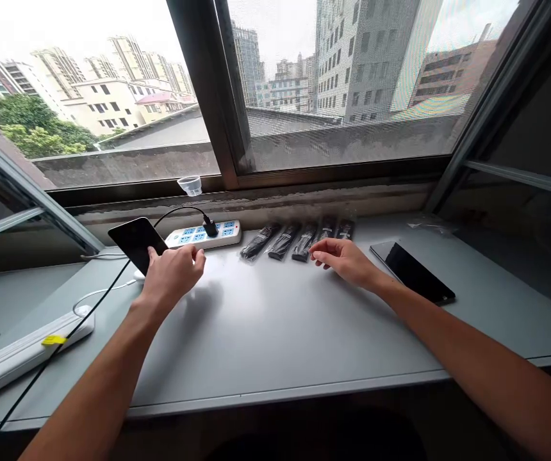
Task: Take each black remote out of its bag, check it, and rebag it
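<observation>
A dark-screened tablet or phone is propped at a tilt on the left, with a white object partly visible at its foot. My left hand is in front of its lower right part, one finger stretched out over the screen; whether it touches cannot be told. The other fingers are bent and nothing shows in them. My right hand hovers palm down, fingers loosely bent and a little apart, beside a bagged black cable-like item. Several such clear-bagged items lie in a row. To the right of that hand lies a black flat device.
A white power strip with a black plug stands behind the desk's middle. Another long white strip lies front left, crossed by a black cable. A clear plastic cup sits on the sill. The grey desk ends near me.
</observation>
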Action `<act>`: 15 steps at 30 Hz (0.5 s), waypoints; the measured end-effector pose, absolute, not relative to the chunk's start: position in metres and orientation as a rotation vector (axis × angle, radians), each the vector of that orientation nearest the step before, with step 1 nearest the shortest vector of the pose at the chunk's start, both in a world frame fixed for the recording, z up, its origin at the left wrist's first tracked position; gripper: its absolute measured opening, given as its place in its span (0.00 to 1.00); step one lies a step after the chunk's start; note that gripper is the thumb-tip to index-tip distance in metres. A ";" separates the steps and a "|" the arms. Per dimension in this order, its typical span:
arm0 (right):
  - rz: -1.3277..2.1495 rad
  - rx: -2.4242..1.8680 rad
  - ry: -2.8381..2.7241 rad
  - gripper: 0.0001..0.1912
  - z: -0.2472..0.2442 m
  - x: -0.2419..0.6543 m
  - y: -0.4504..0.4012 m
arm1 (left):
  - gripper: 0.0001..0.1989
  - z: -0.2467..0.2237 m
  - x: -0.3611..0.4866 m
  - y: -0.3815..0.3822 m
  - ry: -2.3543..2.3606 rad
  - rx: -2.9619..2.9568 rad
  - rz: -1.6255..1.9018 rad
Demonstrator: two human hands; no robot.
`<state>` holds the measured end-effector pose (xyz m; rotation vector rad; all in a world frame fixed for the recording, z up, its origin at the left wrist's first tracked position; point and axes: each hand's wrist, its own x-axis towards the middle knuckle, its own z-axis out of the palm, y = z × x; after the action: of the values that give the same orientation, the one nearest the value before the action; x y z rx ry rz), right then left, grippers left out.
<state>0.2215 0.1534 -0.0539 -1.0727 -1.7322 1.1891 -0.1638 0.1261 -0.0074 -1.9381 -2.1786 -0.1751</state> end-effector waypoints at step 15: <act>1.158 -1.070 -1.776 0.11 -0.056 0.220 0.152 | 0.20 -0.007 -0.172 0.122 -2.178 -1.970 -0.188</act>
<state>0.2204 0.1520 -0.0556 -1.0702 -1.7757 1.1579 -0.1718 0.1222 -0.0073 -1.9696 -2.1783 -0.1882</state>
